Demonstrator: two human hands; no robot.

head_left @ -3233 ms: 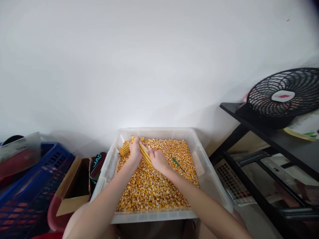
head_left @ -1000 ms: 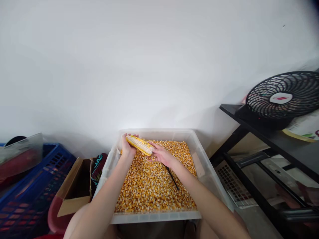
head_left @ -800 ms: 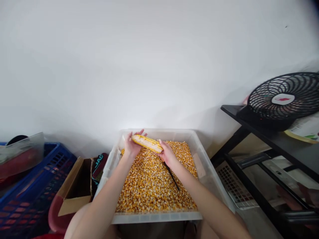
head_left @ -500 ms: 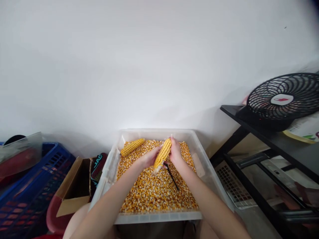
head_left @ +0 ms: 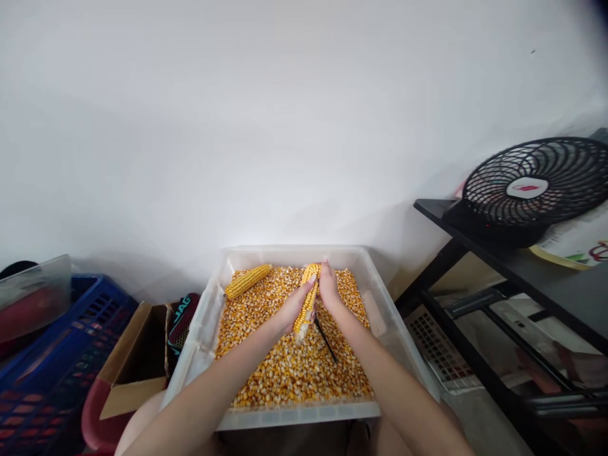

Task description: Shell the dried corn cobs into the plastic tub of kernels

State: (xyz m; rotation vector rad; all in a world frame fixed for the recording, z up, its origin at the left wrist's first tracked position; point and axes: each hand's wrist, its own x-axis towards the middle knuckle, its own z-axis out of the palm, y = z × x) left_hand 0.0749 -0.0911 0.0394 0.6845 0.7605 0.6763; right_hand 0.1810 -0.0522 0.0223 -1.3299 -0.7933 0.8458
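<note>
Corn cob (head_left: 308,299) stands tilted; left hand (head_left: 293,306) and right hand (head_left: 329,289) clasp its sides.

A plain white wall (head_left: 266,120) fills the space beyond the hands, evenly lit, with soft shadow pooling along its base. To the right of the hands stands a black shelf unit (head_left: 513,266), a black fan (head_left: 534,190) lying on its top (grille tilted toward the wall). To the left of the hands sit an open cardboard box (head_left: 135,354) and, farther out, a blue slatted crate (head_left: 52,373).
</note>
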